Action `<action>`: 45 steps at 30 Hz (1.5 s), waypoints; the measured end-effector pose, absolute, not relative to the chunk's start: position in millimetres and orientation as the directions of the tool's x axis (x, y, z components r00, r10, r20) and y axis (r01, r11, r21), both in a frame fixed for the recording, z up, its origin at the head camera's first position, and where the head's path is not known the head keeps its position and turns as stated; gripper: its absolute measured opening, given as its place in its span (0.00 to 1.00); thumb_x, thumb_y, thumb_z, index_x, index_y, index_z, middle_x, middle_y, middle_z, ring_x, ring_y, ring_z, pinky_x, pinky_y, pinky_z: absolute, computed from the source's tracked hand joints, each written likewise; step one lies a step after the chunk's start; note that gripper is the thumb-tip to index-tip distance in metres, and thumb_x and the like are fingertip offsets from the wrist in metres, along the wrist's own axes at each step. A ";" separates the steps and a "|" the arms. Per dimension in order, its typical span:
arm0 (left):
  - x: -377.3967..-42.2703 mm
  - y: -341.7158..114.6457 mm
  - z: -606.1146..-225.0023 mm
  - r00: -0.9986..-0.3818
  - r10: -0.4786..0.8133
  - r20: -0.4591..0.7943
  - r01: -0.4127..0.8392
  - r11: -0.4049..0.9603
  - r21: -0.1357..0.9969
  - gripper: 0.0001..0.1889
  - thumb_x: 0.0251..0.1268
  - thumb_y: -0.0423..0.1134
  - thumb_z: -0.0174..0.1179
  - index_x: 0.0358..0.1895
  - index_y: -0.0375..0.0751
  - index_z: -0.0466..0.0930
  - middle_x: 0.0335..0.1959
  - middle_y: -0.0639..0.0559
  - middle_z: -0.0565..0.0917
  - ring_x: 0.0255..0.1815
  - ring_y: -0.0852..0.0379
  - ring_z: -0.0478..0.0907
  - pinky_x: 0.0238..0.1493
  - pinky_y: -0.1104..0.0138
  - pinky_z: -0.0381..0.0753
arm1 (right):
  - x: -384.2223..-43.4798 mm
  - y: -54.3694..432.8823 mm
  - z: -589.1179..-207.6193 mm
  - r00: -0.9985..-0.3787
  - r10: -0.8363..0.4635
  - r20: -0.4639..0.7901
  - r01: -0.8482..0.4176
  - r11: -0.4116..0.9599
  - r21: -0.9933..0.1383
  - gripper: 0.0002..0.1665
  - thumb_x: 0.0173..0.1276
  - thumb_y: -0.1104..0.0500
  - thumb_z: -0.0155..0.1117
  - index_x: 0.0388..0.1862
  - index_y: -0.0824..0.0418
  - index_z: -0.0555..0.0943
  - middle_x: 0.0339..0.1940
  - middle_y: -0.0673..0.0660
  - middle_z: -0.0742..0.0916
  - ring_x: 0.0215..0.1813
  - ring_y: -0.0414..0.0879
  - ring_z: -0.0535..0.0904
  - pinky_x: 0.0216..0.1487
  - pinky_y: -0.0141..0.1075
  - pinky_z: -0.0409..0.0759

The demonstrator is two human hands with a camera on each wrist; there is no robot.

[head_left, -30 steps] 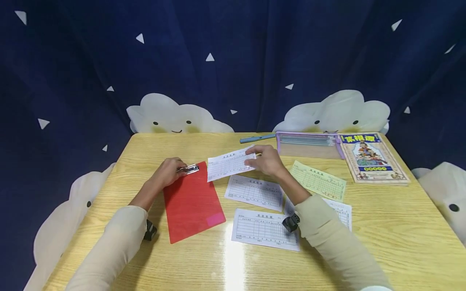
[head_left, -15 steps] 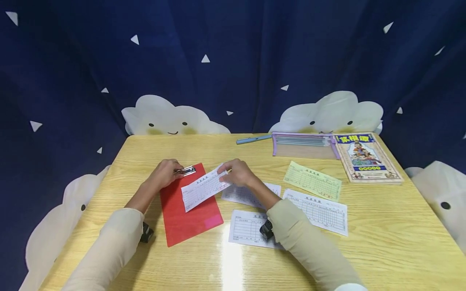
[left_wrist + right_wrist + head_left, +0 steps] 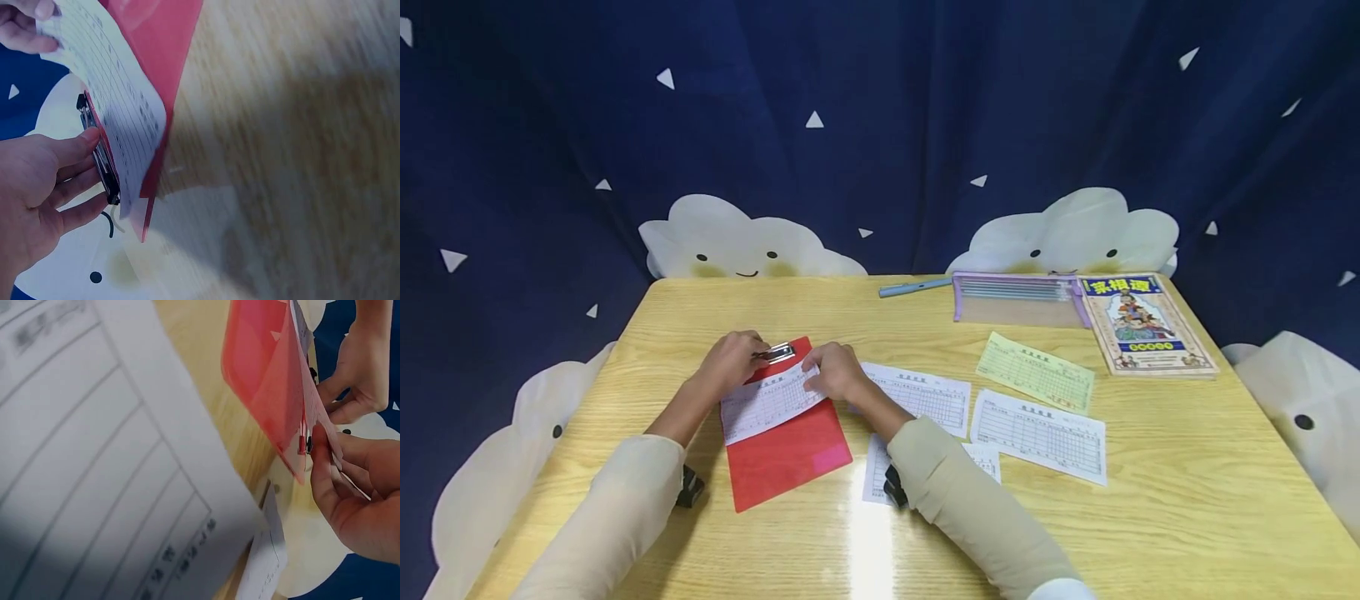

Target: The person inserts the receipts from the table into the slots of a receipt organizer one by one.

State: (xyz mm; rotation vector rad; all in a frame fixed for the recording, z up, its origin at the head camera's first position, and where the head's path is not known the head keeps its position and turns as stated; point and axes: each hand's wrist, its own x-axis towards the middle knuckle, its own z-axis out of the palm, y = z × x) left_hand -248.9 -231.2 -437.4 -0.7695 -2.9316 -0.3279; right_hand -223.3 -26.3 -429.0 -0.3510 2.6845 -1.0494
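Note:
A red clipboard lies slightly turned on the table, its metal clip at the far end. With thumb and fingers, my left hand grips that clip; the left wrist view shows the thumb on the clip. My right hand pinches the right end of a white printed slip, which lies over the clipboard's upper half and bends in the left wrist view. Whether the slip's top edge is under the clip cannot be seen clearly.
Beside the clipboard lie more white slips, one partly under the right sleeve, and a yellow slip. Farther back are a blue pen, a purple-edged zip pouch and a book. A dark curtain hangs behind the table.
My right hand has carried the white slip left and nearer, from above the other slips onto the clipboard. The left hand has stayed at the clip; the view has shifted a little.

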 end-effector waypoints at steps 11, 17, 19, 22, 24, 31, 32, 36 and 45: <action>-248.2 -230.0 -440.8 -0.816 0.539 0.210 0.566 0.819 0.095 0.04 0.52 0.28 0.66 0.32 0.32 0.85 0.28 0.43 0.80 0.29 0.49 0.80 0.31 0.59 0.80 | -234.2 -31.4 -435.8 -0.954 -0.255 -0.155 -0.086 0.732 -0.676 0.15 0.53 0.62 0.72 0.42 0.56 0.86 0.44 0.52 0.88 0.55 0.46 0.76 0.59 0.33 0.74; -248.3 -231.1 -444.8 -0.764 0.598 0.244 0.624 0.781 0.039 0.02 0.51 0.27 0.66 0.27 0.33 0.82 0.26 0.44 0.77 0.28 0.48 0.78 0.30 0.60 0.79 | -240.6 -35.8 -436.6 -0.962 -0.232 -0.143 -0.083 0.750 -0.657 0.16 0.52 0.62 0.72 0.41 0.54 0.87 0.45 0.50 0.88 0.55 0.48 0.73 0.61 0.33 0.72; -248.5 -232.0 -445.8 -0.760 0.603 0.242 0.627 0.778 0.030 0.02 0.51 0.27 0.66 0.27 0.34 0.82 0.26 0.45 0.77 0.28 0.49 0.78 0.30 0.60 0.79 | -241.1 -38.3 -437.4 -0.960 -0.240 -0.141 -0.087 0.739 -0.668 0.16 0.52 0.62 0.73 0.42 0.55 0.86 0.46 0.51 0.87 0.56 0.48 0.72 0.61 0.34 0.71; -248.7 -233.2 -445.8 -0.760 0.606 0.233 0.626 0.780 0.013 0.02 0.51 0.26 0.65 0.26 0.34 0.82 0.25 0.44 0.76 0.27 0.49 0.77 0.30 0.60 0.79 | -241.3 -41.5 -438.0 -0.959 -0.251 -0.135 -0.096 0.729 -0.677 0.16 0.52 0.63 0.72 0.42 0.55 0.86 0.48 0.51 0.87 0.57 0.50 0.72 0.63 0.36 0.70; -248.7 -233.6 -445.6 -0.761 0.608 0.226 0.624 0.781 0.000 0.02 0.50 0.26 0.65 0.26 0.34 0.82 0.25 0.44 0.76 0.27 0.49 0.77 0.30 0.60 0.78 | -241.2 -42.8 -438.0 -0.959 -0.250 -0.131 -0.098 0.731 -0.676 0.16 0.53 0.63 0.72 0.43 0.55 0.86 0.50 0.51 0.87 0.59 0.50 0.73 0.64 0.36 0.70; -246.7 -234.7 -445.4 -0.751 0.617 0.235 0.629 0.777 -0.030 0.03 0.51 0.24 0.63 0.24 0.33 0.81 0.25 0.44 0.75 0.27 0.49 0.76 0.30 0.61 0.78 | -243.2 -44.6 -437.3 -0.958 -0.250 -0.141 -0.089 0.726 -0.682 0.15 0.54 0.62 0.72 0.43 0.55 0.86 0.50 0.53 0.86 0.62 0.49 0.73 0.65 0.36 0.71; -246.6 -235.2 -445.5 -0.744 0.622 0.244 0.635 0.772 -0.033 0.03 0.50 0.24 0.62 0.24 0.33 0.80 0.25 0.44 0.75 0.27 0.49 0.76 0.30 0.60 0.78 | -243.6 -44.8 -436.9 -0.958 -0.249 -0.144 -0.087 0.728 -0.680 0.15 0.53 0.62 0.72 0.42 0.55 0.86 0.50 0.53 0.86 0.62 0.49 0.73 0.64 0.35 0.71; -246.0 -236.8 -445.3 -0.723 0.637 0.268 0.652 0.757 -0.042 0.06 0.47 0.21 0.59 0.22 0.33 0.79 0.24 0.44 0.75 0.26 0.48 0.76 0.29 0.60 0.78 | -245.0 -45.9 -436.7 -0.956 -0.243 -0.162 -0.073 0.736 -0.673 0.15 0.52 0.62 0.72 0.41 0.54 0.87 0.49 0.53 0.87 0.62 0.49 0.73 0.64 0.35 0.71; -245.9 -233.0 -446.3 -0.718 0.646 0.258 0.659 0.751 -0.045 0.06 0.50 0.22 0.58 0.22 0.33 0.79 0.25 0.44 0.75 0.27 0.48 0.76 0.29 0.61 0.78 | -251.0 -44.6 -439.1 -0.955 -0.247 -0.165 -0.080 0.748 -0.659 0.16 0.54 0.61 0.72 0.43 0.54 0.86 0.48 0.51 0.87 0.61 0.50 0.72 0.62 0.33 0.72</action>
